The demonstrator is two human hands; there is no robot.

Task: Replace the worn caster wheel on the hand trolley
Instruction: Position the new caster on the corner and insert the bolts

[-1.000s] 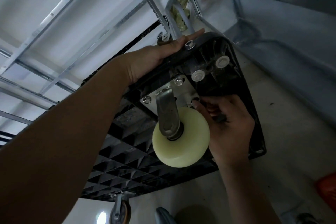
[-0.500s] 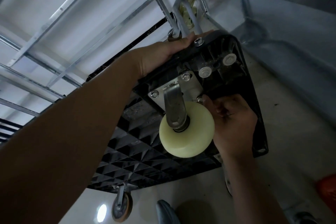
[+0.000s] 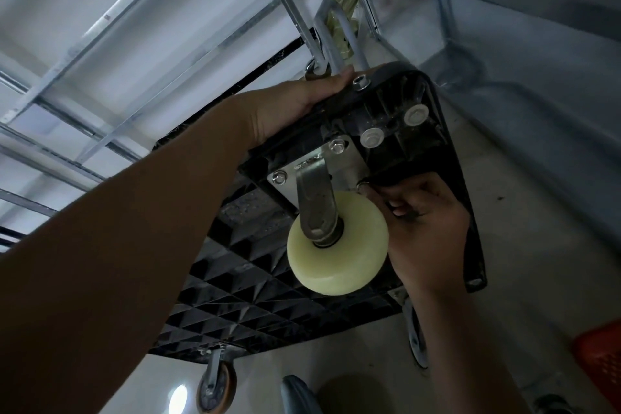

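The trolley (image 3: 336, 306) is tipped up so its black ribbed underside faces the camera. A pale cream wheel (image 3: 337, 244) sits in a grey metal fork (image 3: 317, 205) on a bright steel plate (image 3: 342, 163) at the deck's near corner. Hex bolts show at two corners of the plate: one bolt (image 3: 280, 177) on the left, another (image 3: 337, 145) at the top. Two white round caps (image 3: 372, 137) sit in the black plastic just beyond the plate. A worn brown wheel (image 3: 216, 386) hangs at the deck's far edge, lower in the view.

The left hand (image 3: 295, 104) grips the deck's upper edge, fingers wrapped over it out of sight, beside the chrome handle (image 3: 331, 33). The right hand (image 3: 426, 232) lies just right of the cream wheel, touching its rim, fingers curled and fingertips (image 3: 369, 190) pinched at a small bolt (image 3: 363, 184) at the plate's right corner. The plate and wheel lie between the two hands.

An orange crate (image 3: 601, 360) sits at the right edge.
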